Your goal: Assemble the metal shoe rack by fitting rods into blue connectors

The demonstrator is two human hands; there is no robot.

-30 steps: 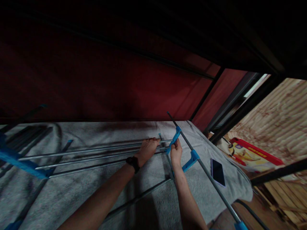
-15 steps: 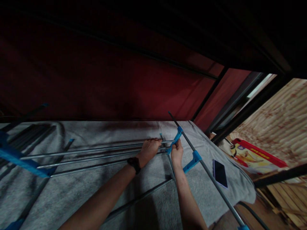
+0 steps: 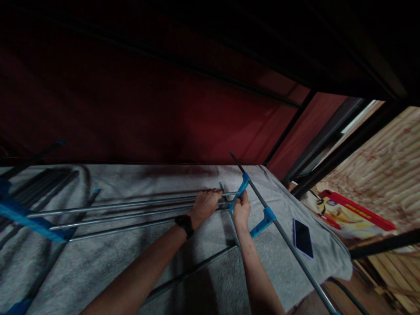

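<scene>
My left hand, with a dark watch on its wrist, is closed around a slim metal tube near its right end. Two more tubes run alongside, partly hidden by that hand. My right hand grips a blue plastic connector, where the tubes' right ends meet it. That connector is fixed on a long grey pole, which slants down to the right. Lower on the same pole is a second blue connector, touched by neither hand. At the left, the tubes' other ends sit in a blue crosspiece.
A grey blanket lies beneath the frame parts. Several dark tubes rest at the far left. A phone lies right of the pole. Beyond the blanket's edge are a red and yellow box and dark posts; a red curtain hangs behind.
Both hands keep the same grip and place on the tube and connector. Only the view has shifted very slightly.
</scene>
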